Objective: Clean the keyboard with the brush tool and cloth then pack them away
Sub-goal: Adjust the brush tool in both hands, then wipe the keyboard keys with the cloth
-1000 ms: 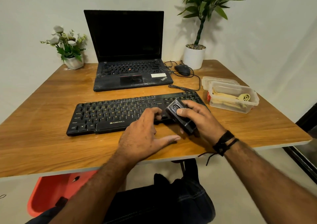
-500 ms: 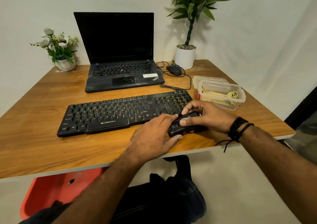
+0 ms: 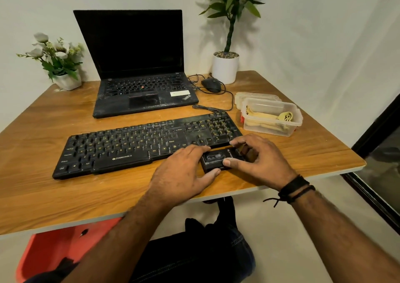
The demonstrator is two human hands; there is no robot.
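The keyboard (image 3: 147, 144) is our landmark: a long, flat, black plastic slab with dusty keys and "ZEBRONICS" printed white on its front lip, lying across the wooden surface (image 3: 43, 191). Just in front of its right end we see the brush tool (image 3: 218, 160), a small black rectangular case with white writing too blurred to read. Our left hand (image 3: 184, 174) has its grip on the case's left end, thumb at the near edge; our right hand (image 3: 257, 159) pinches the right end, thumb on top. Right of the keyboard stands a clear plastic tub (image 3: 271, 118) holding a folded yellow cloth (image 3: 268, 118). Behind the keyboard sits an open black laptop (image 3: 138, 70) marked "ThinkPad", with a black corded mouse (image 3: 211, 84) beside it.
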